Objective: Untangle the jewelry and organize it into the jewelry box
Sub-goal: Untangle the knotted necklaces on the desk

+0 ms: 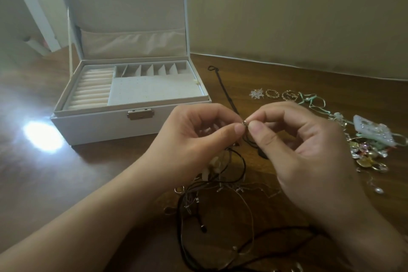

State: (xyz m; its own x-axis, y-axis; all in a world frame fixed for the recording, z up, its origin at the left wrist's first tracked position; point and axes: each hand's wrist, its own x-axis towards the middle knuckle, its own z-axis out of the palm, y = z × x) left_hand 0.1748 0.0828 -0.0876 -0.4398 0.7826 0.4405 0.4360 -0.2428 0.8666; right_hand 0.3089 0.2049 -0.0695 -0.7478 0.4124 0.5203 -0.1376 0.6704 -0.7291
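A white jewelry box [99, 126] stands open at the left, lid up, with ring rolls and small compartments inside. My left hand [198, 137] and my right hand [298, 146] meet above the table, both pinching a small metal ring [244, 123] on a dark cord necklace [248, 139] that hangs down between them. Below my hands lies a tangle of dark cords and thin chains [212, 196]. A straight dark cord [223, 86] lies beside the box.
Along the right lie a white flower piece [256, 93], gold rings [272, 93], a mint ribbon necklace [309, 100] and a heap of shiny pieces [371, 150] with a white beaded item [373, 130]. The wooden table meets a wall behind.
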